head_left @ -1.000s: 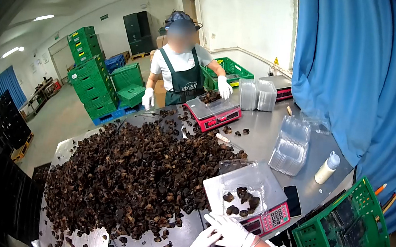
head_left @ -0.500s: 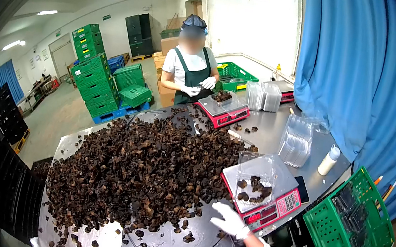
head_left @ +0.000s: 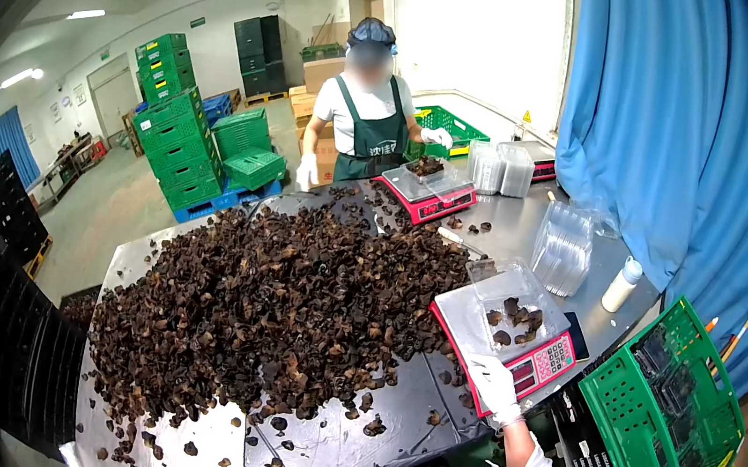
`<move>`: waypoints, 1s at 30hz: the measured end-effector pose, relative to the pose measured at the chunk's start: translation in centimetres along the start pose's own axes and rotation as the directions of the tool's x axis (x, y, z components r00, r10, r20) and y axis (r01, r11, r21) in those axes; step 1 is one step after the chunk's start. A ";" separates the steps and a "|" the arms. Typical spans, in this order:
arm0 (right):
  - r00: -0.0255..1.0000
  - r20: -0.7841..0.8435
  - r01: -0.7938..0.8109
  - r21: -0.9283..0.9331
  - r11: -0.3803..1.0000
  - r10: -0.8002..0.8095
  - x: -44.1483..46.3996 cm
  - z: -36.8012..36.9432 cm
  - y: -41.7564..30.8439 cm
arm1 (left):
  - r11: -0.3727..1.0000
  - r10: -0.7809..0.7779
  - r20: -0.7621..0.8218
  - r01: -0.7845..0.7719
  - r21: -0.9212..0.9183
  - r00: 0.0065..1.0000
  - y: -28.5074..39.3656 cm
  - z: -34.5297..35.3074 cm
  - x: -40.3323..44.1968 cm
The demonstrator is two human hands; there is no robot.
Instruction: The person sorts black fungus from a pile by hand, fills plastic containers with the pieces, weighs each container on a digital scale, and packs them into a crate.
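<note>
My right hand [head_left: 495,388], in a white glove, lies at the near left edge of the red scale [head_left: 546,358], over part of its display. Its fingers are stretched out, with nothing seen in them. On the scale an open clear plastic box [head_left: 497,292] holds several dark brown mushroom-like pieces [head_left: 528,323]. A big heap of the same dark pieces [head_left: 279,306] covers the table to the left of the scale. My left hand is out of view.
Across the table a co-worker [head_left: 366,114] stands by a second red scale [head_left: 435,199]. Stacked clear boxes [head_left: 564,249], a white bottle [head_left: 622,285] and a green crate [head_left: 664,432] are at the right. Green crates [head_left: 174,136] are piled behind.
My hands, together a second ago, have parted; my left hand has left the view at the bottom. My right hand has moved right to the scale. The co-worker's hands have moved apart.
</note>
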State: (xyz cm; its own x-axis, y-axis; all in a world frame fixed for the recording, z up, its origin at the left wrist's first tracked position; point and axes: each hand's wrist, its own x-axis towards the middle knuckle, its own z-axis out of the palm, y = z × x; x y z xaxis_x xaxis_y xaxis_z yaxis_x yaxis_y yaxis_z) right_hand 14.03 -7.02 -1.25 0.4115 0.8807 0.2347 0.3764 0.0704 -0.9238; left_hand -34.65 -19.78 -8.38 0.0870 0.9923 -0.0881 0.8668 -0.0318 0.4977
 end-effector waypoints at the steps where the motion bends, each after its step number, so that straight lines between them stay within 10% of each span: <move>1: 1.000 -0.007 -0.009 0.000 1.000 0.009 -0.2 0.4 0.1 | 0.999 -0.042 0.026 0.042 0.009 0.999 1.5 -1.0 0.7; 2: 1.000 0.001 -0.011 -0.006 1.000 0.011 -0.3 0.7 -0.4 | 0.991 -0.124 0.139 0.116 0.070 0.982 3.3 -2.1 1.6; 4: 0.993 0.069 0.103 -0.080 0.991 -0.098 -0.2 1.5 -1.8 | 0.973 0.202 -0.077 -0.191 0.128 0.976 2.8 -0.7 3.2; 10: 0.974 0.186 0.166 -0.183 0.969 -0.132 0.7 2.9 -2.9 | 0.996 0.084 -0.032 -0.083 0.032 0.996 5.4 -0.7 5.7; 22: 0.825 0.524 0.383 -0.244 0.891 -0.211 9.4 9.1 -3.6 | 0.950 0.069 -0.494 -0.208 -0.233 0.867 8.5 0.2 23.2; 30: 0.893 0.402 0.279 -0.139 0.950 -0.203 25.3 20.9 -2.1 | 0.965 0.177 -0.591 -0.256 -0.051 0.787 12.5 -4.1 37.2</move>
State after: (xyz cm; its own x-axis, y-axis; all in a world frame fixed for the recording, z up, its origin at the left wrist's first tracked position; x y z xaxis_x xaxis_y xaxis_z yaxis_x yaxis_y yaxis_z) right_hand 6.26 24.88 0.27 -0.0424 0.9602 0.2760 0.5882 0.2473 -0.7700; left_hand -22.58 17.18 -1.87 -0.0682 0.8457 0.5293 0.7897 -0.2784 0.5466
